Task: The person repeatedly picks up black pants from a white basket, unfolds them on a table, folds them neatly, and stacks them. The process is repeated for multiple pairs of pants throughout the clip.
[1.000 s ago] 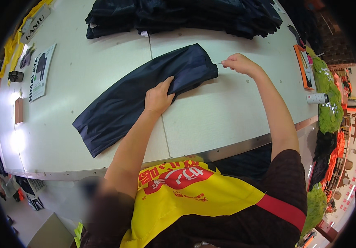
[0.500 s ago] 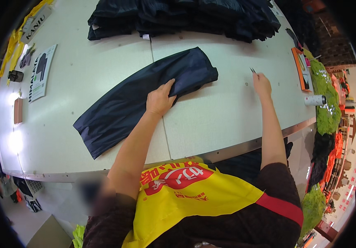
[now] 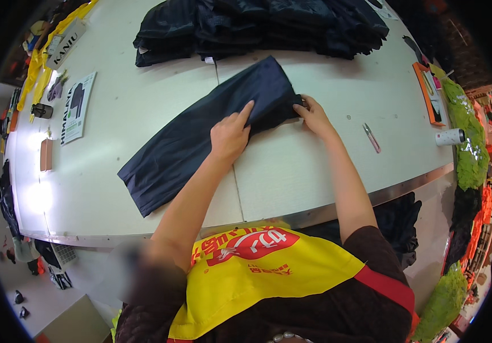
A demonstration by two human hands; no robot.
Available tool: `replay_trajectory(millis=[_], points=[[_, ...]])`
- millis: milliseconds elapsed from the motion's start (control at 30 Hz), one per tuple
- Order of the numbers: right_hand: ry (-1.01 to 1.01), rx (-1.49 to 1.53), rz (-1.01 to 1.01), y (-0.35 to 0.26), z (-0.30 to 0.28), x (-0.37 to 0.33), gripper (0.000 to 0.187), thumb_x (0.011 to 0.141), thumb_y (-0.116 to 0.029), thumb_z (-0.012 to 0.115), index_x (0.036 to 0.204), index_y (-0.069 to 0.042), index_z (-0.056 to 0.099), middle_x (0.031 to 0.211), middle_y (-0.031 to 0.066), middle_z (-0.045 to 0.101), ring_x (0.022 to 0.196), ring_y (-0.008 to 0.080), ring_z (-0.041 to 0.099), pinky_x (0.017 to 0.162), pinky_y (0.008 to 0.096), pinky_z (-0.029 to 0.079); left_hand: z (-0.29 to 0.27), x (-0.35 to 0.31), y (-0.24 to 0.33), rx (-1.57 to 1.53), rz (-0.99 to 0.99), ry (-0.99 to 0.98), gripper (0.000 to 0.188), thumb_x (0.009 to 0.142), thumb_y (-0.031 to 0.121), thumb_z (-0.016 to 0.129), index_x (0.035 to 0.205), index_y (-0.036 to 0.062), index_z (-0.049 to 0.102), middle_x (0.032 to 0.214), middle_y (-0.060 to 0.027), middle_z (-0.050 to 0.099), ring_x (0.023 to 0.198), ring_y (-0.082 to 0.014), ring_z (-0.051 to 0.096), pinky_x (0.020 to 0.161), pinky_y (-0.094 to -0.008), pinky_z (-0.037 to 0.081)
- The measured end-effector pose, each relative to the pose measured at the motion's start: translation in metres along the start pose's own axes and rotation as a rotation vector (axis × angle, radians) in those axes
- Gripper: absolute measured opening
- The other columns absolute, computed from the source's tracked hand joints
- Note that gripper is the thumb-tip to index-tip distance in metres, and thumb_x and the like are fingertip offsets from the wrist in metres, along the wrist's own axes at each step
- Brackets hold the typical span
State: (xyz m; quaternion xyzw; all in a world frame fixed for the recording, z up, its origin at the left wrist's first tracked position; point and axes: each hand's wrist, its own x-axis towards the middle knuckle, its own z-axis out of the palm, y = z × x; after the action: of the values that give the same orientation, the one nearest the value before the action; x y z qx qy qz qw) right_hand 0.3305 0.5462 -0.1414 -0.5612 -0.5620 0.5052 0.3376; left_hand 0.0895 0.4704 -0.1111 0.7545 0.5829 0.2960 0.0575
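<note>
Left hand (image 3: 230, 136) flat, fingers spread, pressing folded navy garment (image 3: 206, 134) on bench (image 3: 291, 166); right hand (image 3: 313, 114) fingers pinching its end.

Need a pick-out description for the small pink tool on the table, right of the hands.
Start at the big white table and the dark folded garment lying slantwise under both hands. Go right past the right hand to bare tabletop: the small pink tool lies alone there, slim, slantwise, with a metal tip. It is left of the white canister, below the orange tray, and touched by neither hand.

Pale worktable (image 3: 143, 103) with metal edge, grey floor (image 3: 74, 297)
</note>
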Motion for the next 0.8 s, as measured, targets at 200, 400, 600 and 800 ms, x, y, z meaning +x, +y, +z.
replay_trajectory(millis=[200, 400, 600, 800], points=[[0.003, 0.039, 0.243, -0.013, 0.007, -0.034, 0.046, 0.079, -0.019, 0.063, 0.117, 0.004, 0.051, 0.095, 0.0097, 0.063, 0.080, 0.0165, 0.060, 0.071, 0.0277, 0.047, 0.018, -0.006, -0.004, 0.122, 0.174, -0.136, 0.052, 0.072, 0.015, 0.066, 0.122, 0.0162, 0.053, 0.078, -0.0053, 0.053, 0.074, -0.0226, 0.055, 0.064, -0.0355, 0.043], [0.462, -0.713, -0.250, -0.014, 0.014, -0.044, 0.044, 0.078, -0.007, 0.056, 0.121, 0.000, 0.049, 0.115, 0.0185, 0.054, 0.107, 0.0299, 0.051, 0.089, 0.0383, 0.041, 0.024, -0.015, 0.007, 0.117, 0.193, -0.127, 0.047, 0.077, 0.030, 0.064, 0.120, 0.0139, 0.053, 0.080, -0.0057, 0.052, 0.075, -0.0217, 0.052, 0.066, -0.0346, 0.039], [0.280, -1.163, -0.662, -0.062, 0.105, -0.022, 0.046, 0.086, -0.028, 0.053, 0.127, -0.008, 0.045, 0.133, 0.0177, 0.040, 0.124, 0.0365, 0.035, 0.103, 0.0518, 0.024, 0.012, -0.033, -0.021, -0.170, 0.225, -0.169, 0.039, 0.082, 0.030, 0.059, 0.114, 0.0074, 0.056, 0.092, -0.0114, 0.056, 0.088, -0.0269, 0.053, 0.078, -0.0383, 0.042], [0.313, -1.238, -0.560, -0.015, 0.102, -0.004, 0.052, 0.086, -0.041, 0.050, 0.127, -0.009, 0.046, 0.131, 0.0142, 0.043, 0.125, 0.0339, 0.033, 0.102, 0.0537, 0.020, -0.117, -0.122, -0.162, 0.467, -0.344, -0.164, 0.069, 0.083, 0.050, 0.052, 0.136, 0.0098, 0.035, 0.142, -0.0107, 0.033, 0.133, -0.0270, 0.025, 0.108, -0.0413, 0.020]])
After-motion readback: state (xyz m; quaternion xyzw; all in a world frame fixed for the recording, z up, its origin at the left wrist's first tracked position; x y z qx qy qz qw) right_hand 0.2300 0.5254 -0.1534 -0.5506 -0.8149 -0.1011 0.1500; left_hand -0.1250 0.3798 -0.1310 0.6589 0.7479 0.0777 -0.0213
